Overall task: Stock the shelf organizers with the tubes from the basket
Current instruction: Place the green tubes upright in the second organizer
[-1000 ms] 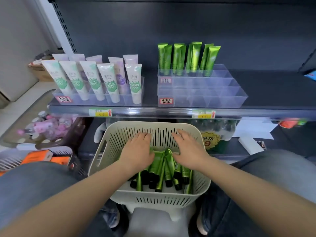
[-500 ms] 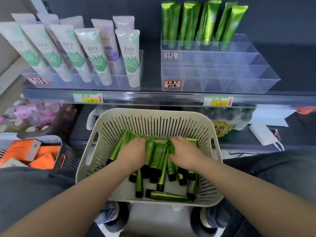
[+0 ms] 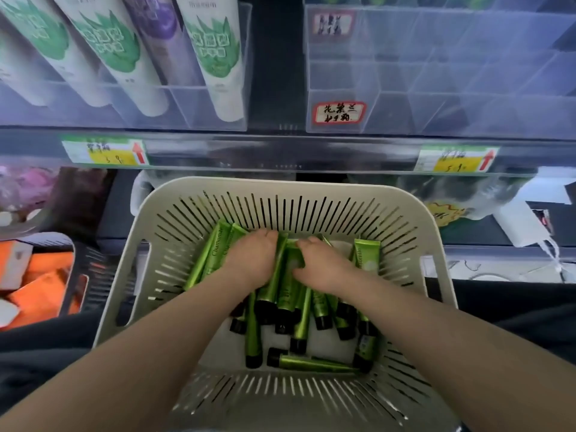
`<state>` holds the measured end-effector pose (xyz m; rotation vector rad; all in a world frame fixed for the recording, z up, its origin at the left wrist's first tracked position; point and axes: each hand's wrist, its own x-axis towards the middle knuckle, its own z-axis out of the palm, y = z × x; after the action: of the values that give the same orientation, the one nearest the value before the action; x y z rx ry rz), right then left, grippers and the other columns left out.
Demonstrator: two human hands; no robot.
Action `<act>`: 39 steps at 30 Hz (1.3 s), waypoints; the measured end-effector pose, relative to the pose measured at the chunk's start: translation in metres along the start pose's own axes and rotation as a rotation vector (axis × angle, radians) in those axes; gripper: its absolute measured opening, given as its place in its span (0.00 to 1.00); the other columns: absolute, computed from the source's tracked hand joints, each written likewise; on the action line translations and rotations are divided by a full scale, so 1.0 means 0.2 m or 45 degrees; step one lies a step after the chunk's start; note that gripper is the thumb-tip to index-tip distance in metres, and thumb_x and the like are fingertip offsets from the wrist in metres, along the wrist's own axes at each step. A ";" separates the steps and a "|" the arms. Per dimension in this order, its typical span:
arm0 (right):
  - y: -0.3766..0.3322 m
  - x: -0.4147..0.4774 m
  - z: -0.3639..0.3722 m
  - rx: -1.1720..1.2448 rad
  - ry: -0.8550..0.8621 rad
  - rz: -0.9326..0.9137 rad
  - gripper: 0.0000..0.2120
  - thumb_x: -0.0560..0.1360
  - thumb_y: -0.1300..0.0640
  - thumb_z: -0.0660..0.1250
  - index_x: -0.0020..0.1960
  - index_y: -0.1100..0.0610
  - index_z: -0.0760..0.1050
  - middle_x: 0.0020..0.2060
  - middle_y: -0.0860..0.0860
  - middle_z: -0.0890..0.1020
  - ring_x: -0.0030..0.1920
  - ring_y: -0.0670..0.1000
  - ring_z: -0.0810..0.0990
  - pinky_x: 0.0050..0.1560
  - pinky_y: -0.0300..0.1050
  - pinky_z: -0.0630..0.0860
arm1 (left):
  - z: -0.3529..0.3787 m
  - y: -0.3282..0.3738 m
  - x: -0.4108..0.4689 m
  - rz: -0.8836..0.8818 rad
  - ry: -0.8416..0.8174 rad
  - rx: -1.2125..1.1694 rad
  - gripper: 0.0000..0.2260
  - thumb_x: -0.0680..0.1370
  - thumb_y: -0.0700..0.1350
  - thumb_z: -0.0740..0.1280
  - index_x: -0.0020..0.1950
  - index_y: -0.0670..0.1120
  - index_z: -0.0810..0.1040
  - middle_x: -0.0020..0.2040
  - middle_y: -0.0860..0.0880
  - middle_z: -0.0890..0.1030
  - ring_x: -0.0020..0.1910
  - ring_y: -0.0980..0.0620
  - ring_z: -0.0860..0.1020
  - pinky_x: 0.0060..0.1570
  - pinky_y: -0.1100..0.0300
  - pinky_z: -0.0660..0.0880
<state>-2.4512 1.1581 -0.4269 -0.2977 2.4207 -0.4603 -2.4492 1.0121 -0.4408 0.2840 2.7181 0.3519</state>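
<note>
A pale slotted basket (image 3: 311, 186) was seen in front of the person, below the shelf edge, and the green tubes (image 3: 215, 260) were lying in it in a loose pile, most of them with the black caps turned toward the person. Both hands were lowered into the basket and were placed close beside each other on the pile, not touching. The left hand (image 3: 252, 263) was laid on the left part of the pile, and its fingers were curled down round the flat ends of several tubes. The right hand (image 3: 324, 269) was closed in the same way on the tubes beside it, the thumb being pressed across one of them; the fingertips of both hands were hidden. One single tube (image 3: 311, 364) was left crosswise near the front wall of the basket. On the shelf above, a clear organizer (image 3: 436, 73) with a handwritten label (image 3: 339, 113) was set at the right, and its near compartments were seen without tubes. Beside it, at the left, a second organizer (image 3: 199, 101) was filled with white tubes (image 3: 215, 57). Two price tags (image 3: 104, 152) were fixed on the shelf edge. Orange boxes (image 3: 40, 285) were visible at the far left.
</note>
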 end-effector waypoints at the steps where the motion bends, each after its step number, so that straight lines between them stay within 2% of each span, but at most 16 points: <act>1: 0.00 0.02 0.00 0.000 -0.007 -0.008 0.20 0.73 0.52 0.65 0.63 0.57 0.69 0.56 0.54 0.73 0.57 0.54 0.73 0.55 0.46 0.73 | 0.01 0.00 0.01 0.009 0.001 -0.022 0.13 0.77 0.41 0.61 0.62 0.44 0.72 0.57 0.44 0.76 0.55 0.47 0.75 0.57 0.53 0.74; 8: 0.00 0.11 0.02 0.010 -0.071 -0.014 0.19 0.69 0.50 0.68 0.57 0.56 0.72 0.54 0.55 0.74 0.57 0.53 0.72 0.56 0.47 0.73 | 0.00 -0.02 0.05 0.035 -0.091 -0.053 0.19 0.77 0.47 0.60 0.67 0.43 0.70 0.60 0.44 0.73 0.57 0.45 0.75 0.58 0.53 0.72; 13: 0.02 0.11 0.03 0.034 -0.052 -0.030 0.23 0.67 0.48 0.72 0.59 0.55 0.72 0.55 0.54 0.72 0.56 0.52 0.72 0.53 0.44 0.71 | 0.00 -0.03 0.06 0.044 -0.167 0.024 0.21 0.75 0.50 0.60 0.66 0.43 0.70 0.62 0.45 0.70 0.60 0.45 0.72 0.60 0.53 0.70; 20: 0.03 0.11 0.02 -0.007 -0.043 -0.037 0.31 0.66 0.46 0.74 0.63 0.58 0.70 0.59 0.54 0.69 0.62 0.53 0.67 0.61 0.45 0.68 | -0.01 -0.05 0.08 0.062 -0.303 0.047 0.25 0.72 0.55 0.64 0.65 0.44 0.70 0.62 0.46 0.68 0.60 0.46 0.70 0.57 0.55 0.68; 23: 0.03 0.11 0.02 -0.008 -0.027 -0.038 0.30 0.66 0.47 0.75 0.63 0.58 0.71 0.58 0.54 0.68 0.61 0.54 0.66 0.62 0.46 0.67 | -0.01 -0.05 0.08 0.077 -0.315 0.020 0.26 0.71 0.54 0.67 0.64 0.44 0.70 0.59 0.46 0.69 0.58 0.47 0.70 0.53 0.58 0.68; 28: 0.02 0.10 0.01 -0.012 -0.007 -0.033 0.34 0.67 0.48 0.74 0.68 0.59 0.67 0.61 0.54 0.65 0.64 0.54 0.64 0.64 0.46 0.65 | -0.03 -0.07 0.06 0.099 -0.288 -0.058 0.24 0.69 0.52 0.69 0.61 0.44 0.71 0.56 0.47 0.71 0.56 0.50 0.70 0.50 0.62 0.66; 32: 0.01 0.07 -0.01 0.019 -0.021 -0.023 0.33 0.68 0.50 0.74 0.68 0.60 0.66 0.62 0.55 0.65 0.63 0.54 0.67 0.63 0.44 0.66 | -0.05 -0.06 0.03 0.137 -0.251 -0.053 0.22 0.68 0.50 0.70 0.59 0.45 0.71 0.54 0.48 0.72 0.52 0.51 0.69 0.48 0.62 0.66; 35: 0.00 0.03 -0.04 0.065 -0.002 -0.002 0.31 0.69 0.53 0.74 0.67 0.59 0.67 0.63 0.55 0.68 0.61 0.53 0.70 0.58 0.43 0.68 | -0.07 -0.04 -0.01 0.140 -0.257 -0.064 0.21 0.69 0.49 0.70 0.59 0.46 0.70 0.50 0.50 0.73 0.47 0.53 0.69 0.42 0.62 0.67; 39: -0.02 -0.05 -0.07 0.162 -0.006 -0.004 0.27 0.68 0.55 0.75 0.65 0.58 0.72 0.62 0.53 0.75 0.60 0.52 0.74 0.58 0.43 0.71 | -0.11 -0.03 -0.07 0.125 -0.307 -0.094 0.16 0.71 0.47 0.69 0.57 0.49 0.72 0.45 0.53 0.72 0.44 0.54 0.70 0.36 0.63 0.65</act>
<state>-2.4529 1.1615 -0.4095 -0.2473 2.3745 -0.6111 -2.4464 0.9993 -0.4170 0.4117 2.4548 0.4159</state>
